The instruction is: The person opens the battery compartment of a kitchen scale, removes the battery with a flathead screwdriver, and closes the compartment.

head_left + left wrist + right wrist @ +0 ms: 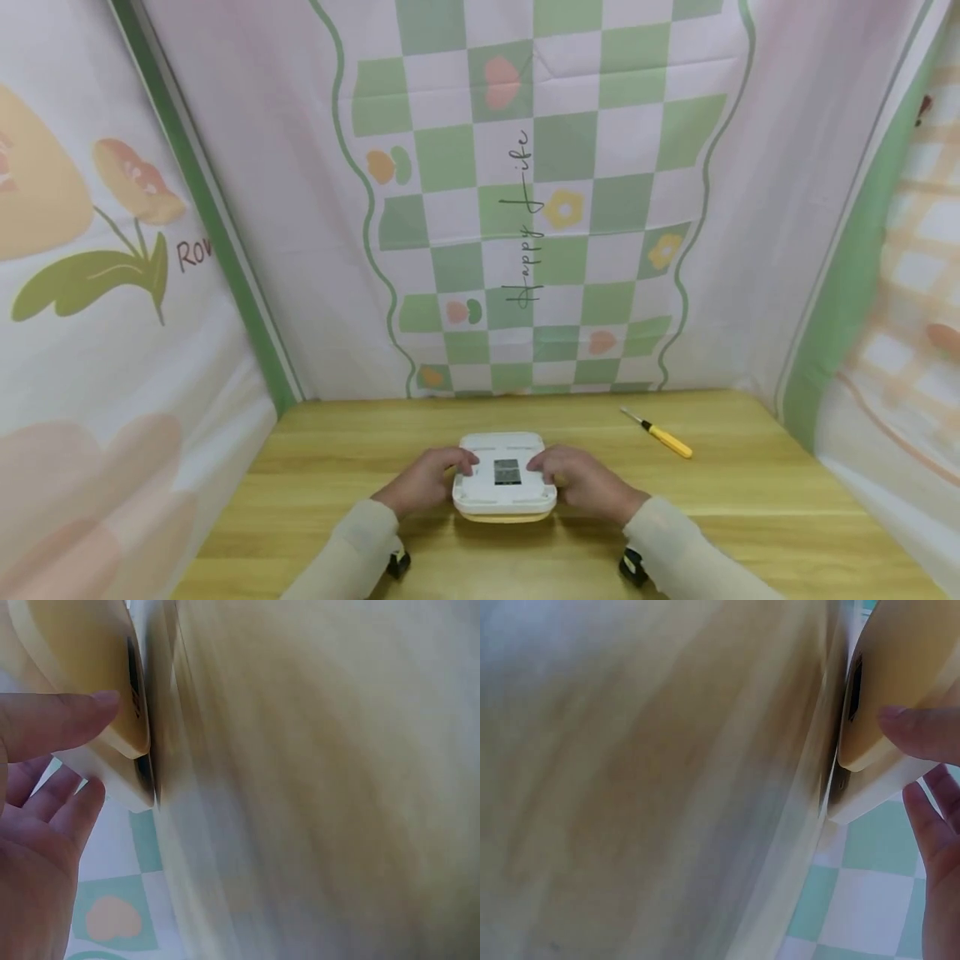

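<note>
A white, flat device with rounded corners (487,497) lies label side up near the front of the table, with a grey and black label (507,472) in its middle. Pale yellow shows along its lower edge. My left hand (429,482) grips its left side, fingertips on the white face. The right hand (588,483) holds the opposite side in the same way. In the left wrist view, the thumb (71,724) lies against the yellow part (97,660), which has a dark slot. The right wrist view shows the right thumb (919,733) on the yellow part (900,667) too.
A screwdriver with a yellow handle (670,441) lies on the wooden table (337,433) at the back right, its tip pointing away to the left. Patterned cloth (502,167) hangs behind the table and on both sides. Dark wrist devices (633,567) sit at the cream sleeves.
</note>
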Available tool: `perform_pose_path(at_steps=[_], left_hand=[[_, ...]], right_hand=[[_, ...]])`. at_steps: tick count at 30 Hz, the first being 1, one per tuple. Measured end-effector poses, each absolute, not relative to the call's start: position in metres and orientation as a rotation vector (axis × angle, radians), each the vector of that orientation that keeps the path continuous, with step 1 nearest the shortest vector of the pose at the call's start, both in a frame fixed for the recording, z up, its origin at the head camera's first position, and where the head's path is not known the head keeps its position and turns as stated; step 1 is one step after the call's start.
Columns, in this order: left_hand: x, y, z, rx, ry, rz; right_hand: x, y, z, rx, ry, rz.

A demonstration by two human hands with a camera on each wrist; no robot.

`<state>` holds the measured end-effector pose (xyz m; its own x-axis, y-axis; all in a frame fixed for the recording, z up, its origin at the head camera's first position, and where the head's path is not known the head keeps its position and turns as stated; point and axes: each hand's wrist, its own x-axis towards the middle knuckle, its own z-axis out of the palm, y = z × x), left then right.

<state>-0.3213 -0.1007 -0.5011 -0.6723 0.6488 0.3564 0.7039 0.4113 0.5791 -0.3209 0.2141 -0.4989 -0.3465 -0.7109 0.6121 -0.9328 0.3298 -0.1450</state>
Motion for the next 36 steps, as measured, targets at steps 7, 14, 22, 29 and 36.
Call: perform_pose_path(at_steps=[7, 14, 22, 29, 36], left_hand=[[-0.3223, -0.0997, -0.5012, -1.311, -2.552, -1.010], [-0.3187, -0.0978, -0.5011, -1.288, -2.666, -0.840], [-0.3191, -0.0982, -0.5015, -1.284, -2.715, -0.740], [-0.3190, -0.0970, -0.5002, -1.280, -2.759, -0.682], [-0.3159, -0.1002, -0.4961, -1.253, -2.806, -0.784]], right_hand=[[-0.3192, 0.2136, -0.4930, 1.434, -2.226, 0.583], [-0.3219, 0.2178, -0.4939, 1.483, -2.204, 0.474], [-0.3207, 0.2199, -0.4942, 1.527, -2.249, 0.454], [-0.3194, 0.2212, -0.4925, 1.520, -2.352, 0.474], [-0.3168, 0.2206, -0.4909, 1.541, -2.345, 0.453]])
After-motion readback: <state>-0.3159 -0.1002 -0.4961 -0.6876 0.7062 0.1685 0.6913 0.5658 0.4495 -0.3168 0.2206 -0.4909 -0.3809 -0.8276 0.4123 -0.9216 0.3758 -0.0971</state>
